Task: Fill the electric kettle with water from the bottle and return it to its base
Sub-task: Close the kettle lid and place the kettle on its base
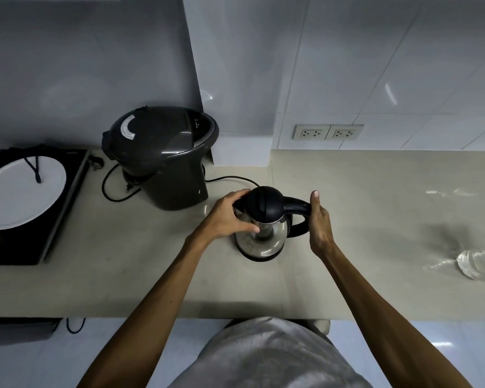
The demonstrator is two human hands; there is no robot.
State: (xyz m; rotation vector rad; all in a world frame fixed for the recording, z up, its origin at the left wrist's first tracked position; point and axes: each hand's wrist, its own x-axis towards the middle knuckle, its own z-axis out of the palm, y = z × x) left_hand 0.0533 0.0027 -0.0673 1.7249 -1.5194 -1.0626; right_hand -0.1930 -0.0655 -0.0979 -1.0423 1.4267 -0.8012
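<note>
Kettle [266, 225] upright on counter [361, 191] — left hand [230, 217] on body, right hand [321, 222] at handle.

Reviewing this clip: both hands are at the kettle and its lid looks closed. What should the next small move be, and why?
Probably open the lid. The kettle stands upright on the counter with the lid down, the left hand steadies its body, the right hand is at the handle, and the bottle lies off to the right, untouched. No water can go in until it is open.
</note>
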